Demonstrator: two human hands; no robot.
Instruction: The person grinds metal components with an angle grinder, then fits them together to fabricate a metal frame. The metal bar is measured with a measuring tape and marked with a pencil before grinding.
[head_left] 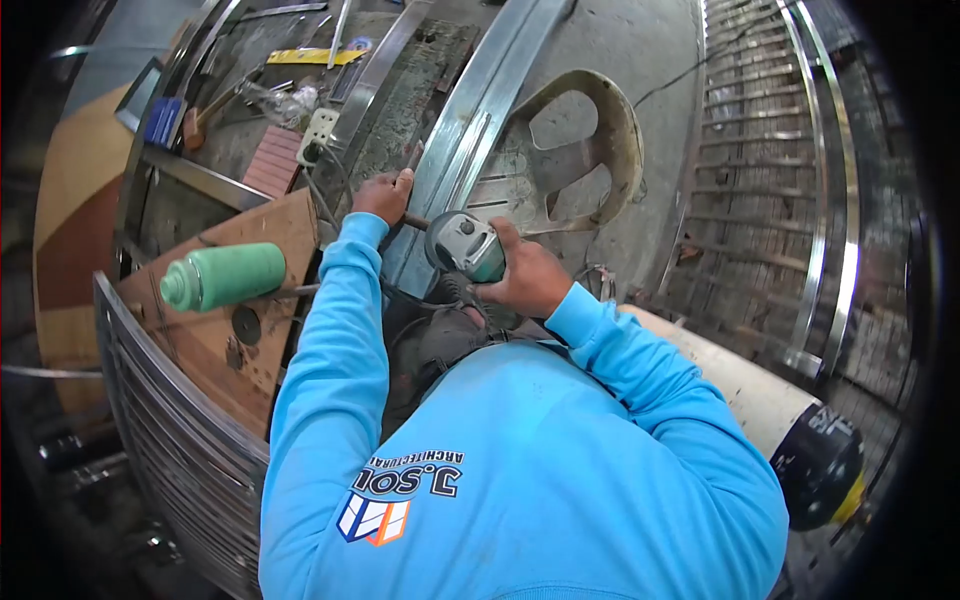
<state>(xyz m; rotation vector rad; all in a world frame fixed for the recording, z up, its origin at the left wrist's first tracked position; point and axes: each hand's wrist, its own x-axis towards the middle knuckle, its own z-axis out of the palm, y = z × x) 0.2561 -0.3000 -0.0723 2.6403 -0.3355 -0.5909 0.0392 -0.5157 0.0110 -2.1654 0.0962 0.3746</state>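
Note:
My right hand [535, 275] is wrapped around the body of a teal and grey angle grinder [468, 243], thumb on the near side of its head. A rod-like side handle [416, 221] sticks out of the grinder to the left and runs into my closed left hand [383, 195], whose thumb points forward. Beneath the tool lies a long shiny metal channel [440, 165], stretching away from my lap. The grinder's disc is hidden under its head, so contact with the metal cannot be seen.
A green bottle [225, 276] lies on a brown board [160, 270] at left, near a white power strip [318, 137] and a yellow level [312, 57]. Beyond the channel is a worn plastic chair [590, 140]. Slatted metal frames [765, 190] and a white cylinder [730, 385] stand right.

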